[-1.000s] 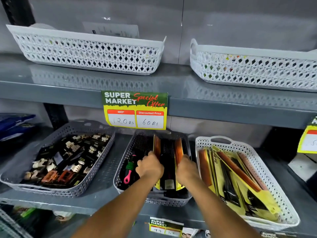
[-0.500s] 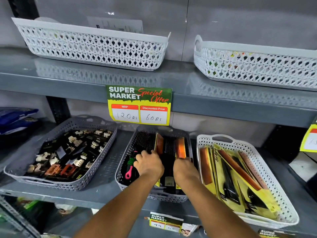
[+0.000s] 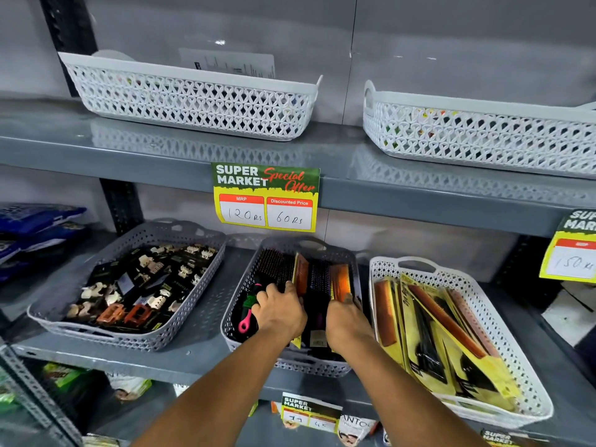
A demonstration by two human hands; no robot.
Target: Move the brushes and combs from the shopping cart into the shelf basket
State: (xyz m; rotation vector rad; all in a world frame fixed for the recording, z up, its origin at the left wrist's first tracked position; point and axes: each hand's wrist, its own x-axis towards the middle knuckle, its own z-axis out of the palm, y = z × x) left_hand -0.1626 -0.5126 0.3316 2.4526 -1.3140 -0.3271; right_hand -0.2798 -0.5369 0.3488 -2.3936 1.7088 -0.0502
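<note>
A grey shelf basket [image 3: 240, 301] in the middle of the lower shelf holds black brushes [image 3: 274, 264], a pink-handled brush [image 3: 245, 322] and orange combs in yellow packs [image 3: 340, 280]. Both my hands are inside it. My left hand [image 3: 280, 312] rests on the packs at the left, fingers curled over them. My right hand [image 3: 345, 321] presses on the orange comb pack at the right side. What lies under the palms is hidden. The shopping cart is out of view.
A white basket [image 3: 529, 375] of yellow-packed combs stands right of the grey one; a grey basket [image 3: 180, 314] of hair clips stands left. Two white baskets [image 3: 193, 101] sit on the upper shelf. A price sign [image 3: 266, 196] hangs from that shelf's edge.
Both hands have stayed in the middle basket, shifting slightly deeper among the packs. The camera view has drifted a little.
</note>
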